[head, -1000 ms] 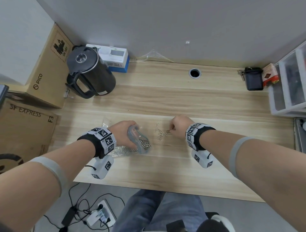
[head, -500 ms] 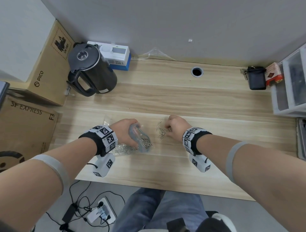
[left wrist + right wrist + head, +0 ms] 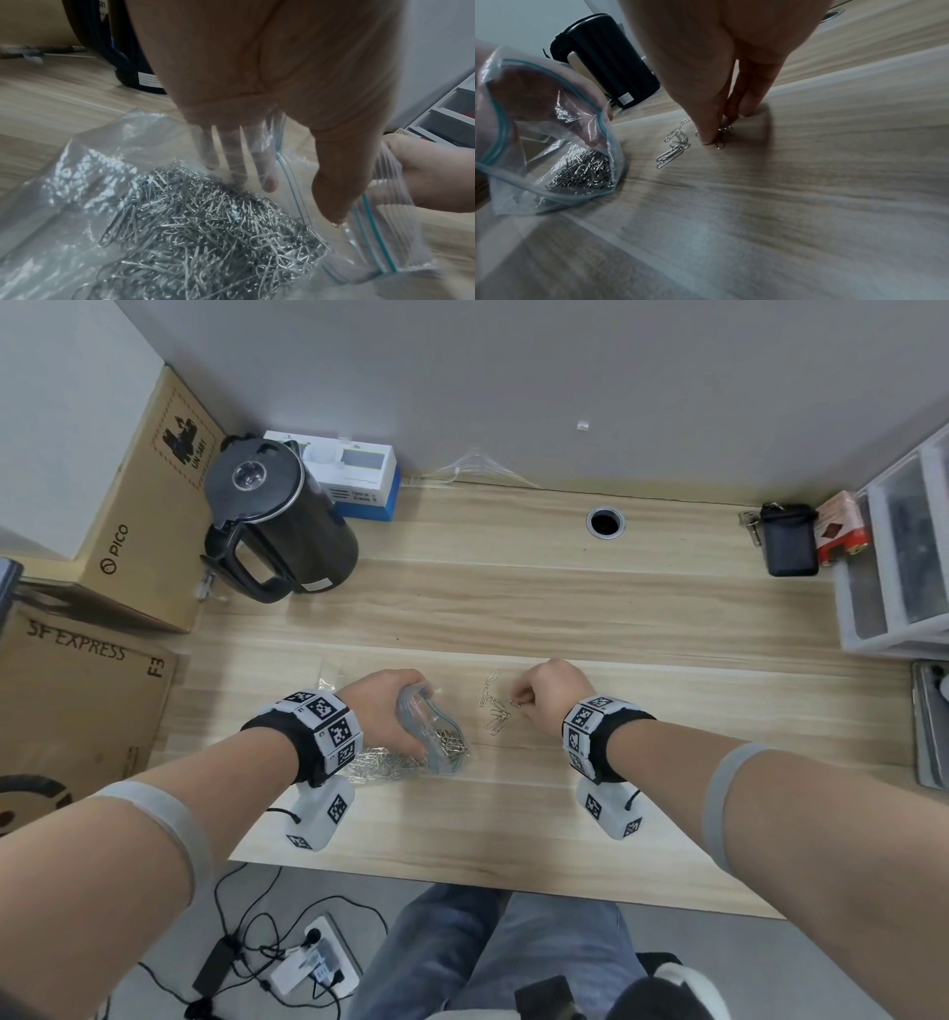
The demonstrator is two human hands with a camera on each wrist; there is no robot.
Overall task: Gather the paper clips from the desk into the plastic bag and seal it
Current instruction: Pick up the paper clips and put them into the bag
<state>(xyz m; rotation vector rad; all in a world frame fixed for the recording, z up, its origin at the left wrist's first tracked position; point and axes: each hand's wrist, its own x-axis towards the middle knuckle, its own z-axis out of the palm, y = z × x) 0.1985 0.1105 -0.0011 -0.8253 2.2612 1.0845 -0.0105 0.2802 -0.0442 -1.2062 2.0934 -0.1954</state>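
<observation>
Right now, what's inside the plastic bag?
The plastic bag holds a heap of silver paper clips, and the left hand has fingers inside its open mouth. Whatever lies under the heap is covered.

Over the last second the right hand (image 3: 552, 695) shifts slightly toward the far edge of the surface (image 3: 513, 608) and closes thumb and fingers (image 3: 709, 130) on a few clips (image 3: 722, 138) at the near-right edge of the loose paper clips (image 3: 494, 708), now pinching them.
</observation>
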